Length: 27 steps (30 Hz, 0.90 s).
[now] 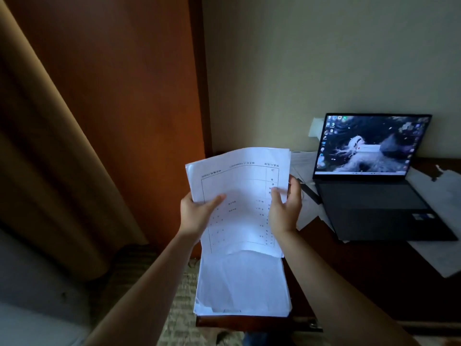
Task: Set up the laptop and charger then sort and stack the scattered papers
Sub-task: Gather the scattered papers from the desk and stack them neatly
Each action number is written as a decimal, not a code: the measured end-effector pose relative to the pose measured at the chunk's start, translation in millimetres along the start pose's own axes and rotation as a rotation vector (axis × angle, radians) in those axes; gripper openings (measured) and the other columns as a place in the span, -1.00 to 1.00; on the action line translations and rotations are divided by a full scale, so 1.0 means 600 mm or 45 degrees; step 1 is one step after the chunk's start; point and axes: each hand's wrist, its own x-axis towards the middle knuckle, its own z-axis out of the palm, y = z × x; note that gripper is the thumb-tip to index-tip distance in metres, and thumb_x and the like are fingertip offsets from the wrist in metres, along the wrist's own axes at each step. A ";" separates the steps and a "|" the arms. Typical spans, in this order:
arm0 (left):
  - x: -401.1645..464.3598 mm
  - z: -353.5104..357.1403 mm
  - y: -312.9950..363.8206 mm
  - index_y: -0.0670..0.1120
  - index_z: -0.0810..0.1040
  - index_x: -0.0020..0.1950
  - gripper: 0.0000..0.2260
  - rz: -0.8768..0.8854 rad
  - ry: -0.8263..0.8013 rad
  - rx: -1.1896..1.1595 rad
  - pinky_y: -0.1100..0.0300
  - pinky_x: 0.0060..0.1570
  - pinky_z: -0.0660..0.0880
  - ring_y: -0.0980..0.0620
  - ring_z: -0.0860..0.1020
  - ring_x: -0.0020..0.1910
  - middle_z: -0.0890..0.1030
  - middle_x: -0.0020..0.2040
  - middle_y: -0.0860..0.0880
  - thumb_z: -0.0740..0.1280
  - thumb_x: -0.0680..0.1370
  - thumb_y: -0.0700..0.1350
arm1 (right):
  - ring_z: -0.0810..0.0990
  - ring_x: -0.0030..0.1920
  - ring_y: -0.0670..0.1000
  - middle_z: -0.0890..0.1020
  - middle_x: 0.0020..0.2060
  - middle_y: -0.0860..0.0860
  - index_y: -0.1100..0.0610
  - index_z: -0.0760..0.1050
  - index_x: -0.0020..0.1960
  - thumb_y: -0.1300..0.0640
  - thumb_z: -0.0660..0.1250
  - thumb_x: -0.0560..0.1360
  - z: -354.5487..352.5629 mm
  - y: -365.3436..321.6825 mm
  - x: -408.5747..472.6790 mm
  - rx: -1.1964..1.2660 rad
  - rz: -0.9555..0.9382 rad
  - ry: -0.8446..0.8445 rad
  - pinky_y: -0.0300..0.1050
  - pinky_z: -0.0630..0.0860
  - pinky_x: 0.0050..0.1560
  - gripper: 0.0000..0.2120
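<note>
Two hands (197, 213) (284, 208), curved white printed sheets (239, 193)

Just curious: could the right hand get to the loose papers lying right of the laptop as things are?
Probably not at once. The right hand is busy holding the sheaf of papers along with the left hand, and the open laptop lies between it and those loose papers.

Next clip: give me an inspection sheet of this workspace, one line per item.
Surface: dark wooden desk, partly covered.
Job's things: open laptop, screen lit; held sheaf of papers; stack at the desk's left end.
Clutter: loose sheets around the laptop.
Hands: left hand and right hand grip the sheaf's sides.
Cables: a thin pale lead shows left of the laptop; charger unclear.
Surroundings: curtain, wooden panel, wall socket.
</note>
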 end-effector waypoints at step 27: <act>0.109 0.032 -0.089 -0.13 0.51 0.20 -0.67 -0.257 0.120 1.000 -0.01 0.00 0.59 -0.14 0.60 0.02 0.62 0.09 -0.12 0.41 0.45 -0.16 | 0.54 0.15 0.13 0.59 0.12 0.15 0.27 0.50 0.18 0.14 0.07 0.64 0.014 0.116 0.085 -0.709 0.492 -0.586 -0.09 0.44 0.10 -0.69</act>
